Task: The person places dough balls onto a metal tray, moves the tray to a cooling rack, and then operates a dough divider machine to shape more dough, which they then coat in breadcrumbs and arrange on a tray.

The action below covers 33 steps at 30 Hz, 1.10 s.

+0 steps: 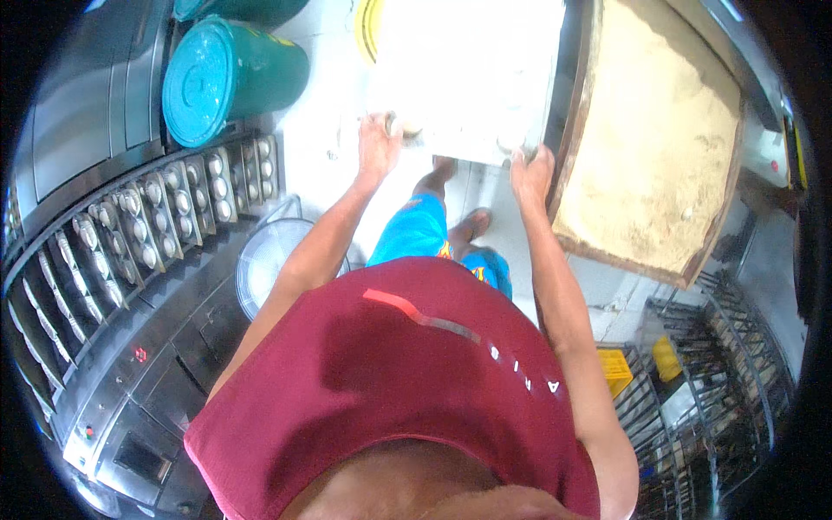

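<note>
My left hand (378,147) is at the near left corner of a brightly lit white work surface (459,69), its fingers curled by a small pale rounded lump (407,128). My right hand (530,173) is at the near right corner, fingers bent at the edge beside another pale shape. Glare hides exactly what each hand grips. A wooden-edged board (650,147) with a pale, flour-dusted top stands just right of my right hand.
Teal lidded barrels (251,69) and a yellow round container (367,30) stand beyond. At left are several upright moulded trays (182,199) on steel equipment (147,364) and a fan (269,260). Metal racks (728,364) with a yellow crate (614,371) are at lower right.
</note>
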{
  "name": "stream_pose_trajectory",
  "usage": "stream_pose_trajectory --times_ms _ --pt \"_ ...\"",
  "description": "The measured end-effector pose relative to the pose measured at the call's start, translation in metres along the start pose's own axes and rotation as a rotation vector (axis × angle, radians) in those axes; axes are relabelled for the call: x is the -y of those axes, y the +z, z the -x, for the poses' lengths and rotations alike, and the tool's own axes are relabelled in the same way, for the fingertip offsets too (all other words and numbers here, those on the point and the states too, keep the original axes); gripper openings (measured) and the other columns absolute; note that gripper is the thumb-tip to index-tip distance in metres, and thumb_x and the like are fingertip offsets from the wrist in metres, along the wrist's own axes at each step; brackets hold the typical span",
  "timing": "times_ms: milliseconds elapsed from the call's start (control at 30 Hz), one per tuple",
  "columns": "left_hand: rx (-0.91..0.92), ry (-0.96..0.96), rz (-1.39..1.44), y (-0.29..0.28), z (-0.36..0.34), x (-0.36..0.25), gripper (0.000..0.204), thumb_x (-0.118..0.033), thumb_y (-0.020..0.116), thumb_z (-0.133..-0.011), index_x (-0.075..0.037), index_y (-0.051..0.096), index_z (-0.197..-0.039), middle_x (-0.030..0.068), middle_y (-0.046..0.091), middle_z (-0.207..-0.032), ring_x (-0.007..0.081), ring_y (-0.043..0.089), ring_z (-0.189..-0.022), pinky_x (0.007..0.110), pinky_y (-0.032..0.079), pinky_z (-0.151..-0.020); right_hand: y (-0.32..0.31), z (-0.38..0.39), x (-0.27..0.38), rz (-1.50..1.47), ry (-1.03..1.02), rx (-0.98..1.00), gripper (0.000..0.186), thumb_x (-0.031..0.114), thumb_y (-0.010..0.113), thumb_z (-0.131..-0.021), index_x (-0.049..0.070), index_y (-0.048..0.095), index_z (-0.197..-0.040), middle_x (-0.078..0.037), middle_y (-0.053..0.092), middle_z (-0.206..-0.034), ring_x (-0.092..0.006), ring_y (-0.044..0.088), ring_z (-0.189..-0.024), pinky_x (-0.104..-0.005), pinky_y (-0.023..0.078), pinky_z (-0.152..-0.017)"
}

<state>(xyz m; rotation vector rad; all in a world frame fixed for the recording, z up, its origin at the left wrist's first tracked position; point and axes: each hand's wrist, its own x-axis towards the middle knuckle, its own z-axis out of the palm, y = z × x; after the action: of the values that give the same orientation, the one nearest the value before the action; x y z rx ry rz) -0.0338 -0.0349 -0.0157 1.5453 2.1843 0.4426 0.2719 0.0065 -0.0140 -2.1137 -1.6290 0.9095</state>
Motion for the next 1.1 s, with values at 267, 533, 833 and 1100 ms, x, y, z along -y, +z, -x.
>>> stream_pose_trajectory --times_ms 267,533,833,1100 --pt "0.168 -0.179 0.047 -0.036 -0.033 -0.016 0.043 -0.030 0.047 -0.101 0.002 0.056 -0.130 0.0250 0.060 -0.120 0.0377 0.056 -0.115 0.047 0.042 -0.103 -0.012 -0.006 0.016 -0.096 0.286 -0.002 0.063 0.037 0.070 -0.089 -0.004 0.051 -0.132 -0.031 0.053 -0.130 -0.0439 0.049 -0.126 -0.0466 0.038 -0.108" --pt "-0.090 -0.073 0.414 -0.022 -0.035 -0.020 0.050 -0.029 0.038 -0.107 0.013 0.059 -0.123 0.0275 0.063 -0.123 0.0390 0.060 -0.113 0.045 0.043 -0.101 -0.029 -0.040 0.021 -0.146 0.357 -0.212 0.053 0.051 0.047 -0.098 0.004 0.072 -0.093 -0.028 0.068 -0.091 -0.0478 0.065 -0.090 -0.0533 0.050 -0.083" --pt "-0.147 -0.198 0.362 -0.059 0.053 -0.060 0.057 -0.035 0.036 -0.108 0.015 0.057 -0.123 0.0309 0.063 -0.120 0.0390 0.059 -0.107 0.044 0.041 -0.097 -0.094 0.043 -0.001 -0.448 0.287 -0.256 0.049 0.046 0.051 -0.097 0.002 0.065 -0.080 -0.026 0.065 -0.081 -0.0470 0.063 -0.081 -0.0537 0.047 -0.074" --pt "-0.038 0.124 0.432 -0.067 0.143 -0.162 0.053 -0.034 0.035 -0.108 0.013 0.059 -0.107 0.0269 0.065 -0.104 0.0339 0.058 -0.092 0.043 0.044 -0.087 -0.201 0.176 -0.076 -0.523 0.249 -0.484 0.043 0.042 0.053 -0.098 0.004 0.066 -0.083 -0.024 0.066 -0.082 -0.0464 0.062 -0.082 -0.0531 0.048 -0.075"
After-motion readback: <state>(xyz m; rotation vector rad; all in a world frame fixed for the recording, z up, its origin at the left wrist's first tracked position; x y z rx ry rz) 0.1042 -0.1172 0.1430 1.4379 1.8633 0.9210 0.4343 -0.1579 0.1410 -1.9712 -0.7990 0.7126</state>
